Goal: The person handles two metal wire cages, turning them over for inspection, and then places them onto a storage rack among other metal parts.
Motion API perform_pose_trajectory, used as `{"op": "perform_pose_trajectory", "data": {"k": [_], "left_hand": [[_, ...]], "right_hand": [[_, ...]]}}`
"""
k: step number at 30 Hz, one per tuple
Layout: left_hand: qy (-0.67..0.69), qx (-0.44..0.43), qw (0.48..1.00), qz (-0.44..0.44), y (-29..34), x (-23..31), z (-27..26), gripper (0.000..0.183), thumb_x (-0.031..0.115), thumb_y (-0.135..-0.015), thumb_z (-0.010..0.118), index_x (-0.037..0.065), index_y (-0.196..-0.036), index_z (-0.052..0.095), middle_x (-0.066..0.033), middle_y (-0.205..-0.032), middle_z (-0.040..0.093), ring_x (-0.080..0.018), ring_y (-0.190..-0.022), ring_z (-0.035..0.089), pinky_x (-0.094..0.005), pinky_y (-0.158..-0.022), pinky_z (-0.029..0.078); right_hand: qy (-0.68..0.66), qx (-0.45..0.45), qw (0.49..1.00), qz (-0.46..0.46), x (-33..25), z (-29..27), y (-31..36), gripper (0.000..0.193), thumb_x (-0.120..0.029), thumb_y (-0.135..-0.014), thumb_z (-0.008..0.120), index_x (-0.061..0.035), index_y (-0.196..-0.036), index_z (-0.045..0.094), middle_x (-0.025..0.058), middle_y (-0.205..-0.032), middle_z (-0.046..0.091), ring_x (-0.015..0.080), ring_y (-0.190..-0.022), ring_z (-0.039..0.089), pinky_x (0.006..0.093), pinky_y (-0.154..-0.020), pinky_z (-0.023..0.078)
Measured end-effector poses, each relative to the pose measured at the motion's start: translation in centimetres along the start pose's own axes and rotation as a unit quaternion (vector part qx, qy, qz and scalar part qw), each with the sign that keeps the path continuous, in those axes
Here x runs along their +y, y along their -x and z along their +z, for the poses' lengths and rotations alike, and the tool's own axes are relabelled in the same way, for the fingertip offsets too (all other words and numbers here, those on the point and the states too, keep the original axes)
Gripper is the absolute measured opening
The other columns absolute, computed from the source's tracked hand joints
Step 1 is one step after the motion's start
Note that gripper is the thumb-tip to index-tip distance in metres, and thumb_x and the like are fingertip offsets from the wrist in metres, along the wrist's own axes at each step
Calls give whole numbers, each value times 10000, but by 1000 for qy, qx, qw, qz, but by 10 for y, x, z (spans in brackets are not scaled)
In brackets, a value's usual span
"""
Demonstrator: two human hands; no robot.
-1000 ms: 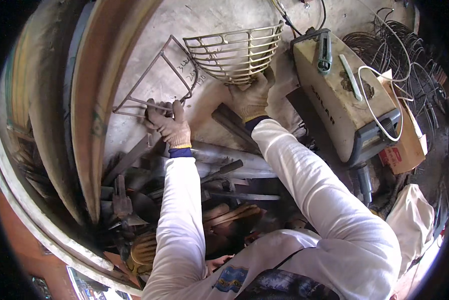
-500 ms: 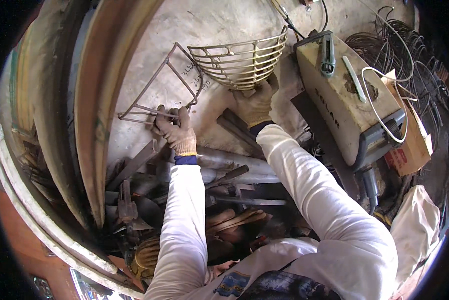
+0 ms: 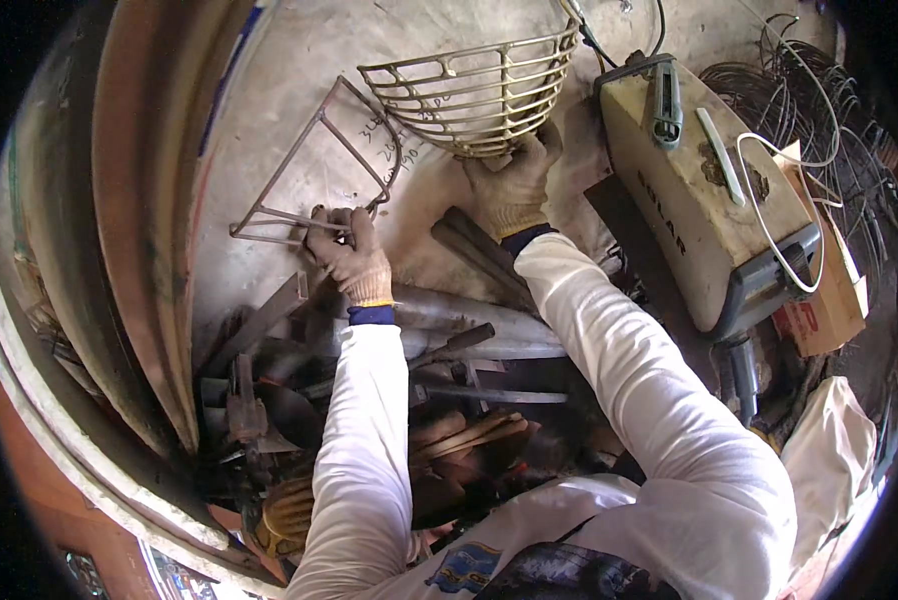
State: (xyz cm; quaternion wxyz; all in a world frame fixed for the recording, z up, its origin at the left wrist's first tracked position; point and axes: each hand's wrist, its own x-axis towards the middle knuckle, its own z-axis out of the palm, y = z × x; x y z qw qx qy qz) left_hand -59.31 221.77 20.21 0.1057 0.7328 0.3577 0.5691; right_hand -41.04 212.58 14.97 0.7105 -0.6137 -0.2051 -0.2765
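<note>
Both my hands wear tan work gloves. My left hand [image 3: 349, 250] is closed round the lower bars of a small metal rod frame [image 3: 319, 122], held up against the wall. In my right hand [image 3: 514, 188] is the lower edge of a curved metal bar basket [image 3: 469, 95], a half-bowl of parallel rods; the palm side and some fingers are hidden behind it. The frame's upper right corner overlaps the basket's left end in view; I cannot tell if they touch. Handwritten marks show on the wall [image 3: 429, 190] behind them.
At the right stands a cream welding-machine box [image 3: 689, 210] with a white cable [image 3: 819, 265], beside a cardboard box [image 3: 819, 315] and coiled dark wire [image 3: 799, 90]. Long curved boards [image 3: 149, 180] lean at the left. Metal pipes [image 3: 429, 315] and scrap lie below my hands.
The basket and my right hand have moved slightly up, with the basket's left end shifting left. My left hand and the frame have moved a little left. The view has shifted somewhat.
</note>
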Motion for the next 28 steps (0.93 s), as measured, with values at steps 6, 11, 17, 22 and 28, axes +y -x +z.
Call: {"op": "perform_pose_trajectory", "data": {"k": [6, 11, 17, 22, 28], "left_hand": [[67, 7, 998, -3, 0, -1, 4, 650, 287, -839, 736, -95, -1296, 475, -234, -1262, 524, -322, -1093, 556, -425, -946, 493], [64, -9, 997, -32, 1, 1, 3, 571, 278, -832, 731, -63, -1239, 521, -232, -1222, 542, -321, -1043, 569, -425, -936, 487], [47, -26, 998, -38, -2, -13, 0, 552, 330, -845, 729, -29, -1222, 542, -211, -1187, 568, -302, -1057, 570, -411, -932, 483], [66, -46, 996, -49, 1, -1, 1, 575, 356, -863, 719, -19, -1253, 526, -191, -1204, 567, -297, -1086, 566, -404, -927, 489], [76, -56, 994, -54, 2, -8, -2, 638, 391, -866, 737, 0, -1313, 506, -212, -1255, 547, -315, -1119, 554, -431, -982, 462]], "right_hand": [[-29, -17, 999, -2, -1, -2, 1, 831, -302, -680, 917, -45, -1301, 428, 228, -1344, 347, 387, -1256, 431, 438, -1021, 450], [-48, -30, 998, 39, -1, -3, 0, 797, -309, -692, 889, -43, -1309, 460, 248, -1370, 348, 426, -1258, 435, 469, -1045, 426], [-45, -32, 998, 18, -9, -4, -1, 777, -224, -661, 910, -57, -1277, 466, 248, -1340, 375, 428, -1218, 456, 457, -997, 456], [-62, 3, 998, -5, -6, 0, -4, 705, -215, -666, 913, -27, -1219, 517, 238, -1321, 403, 410, -1224, 462, 448, -1001, 454], [-70, 10, 997, -16, -10, 4, -5, 715, -227, -682, 910, -30, -1243, 513, 229, -1322, 406, 401, -1243, 463, 444, -1010, 450]]}}
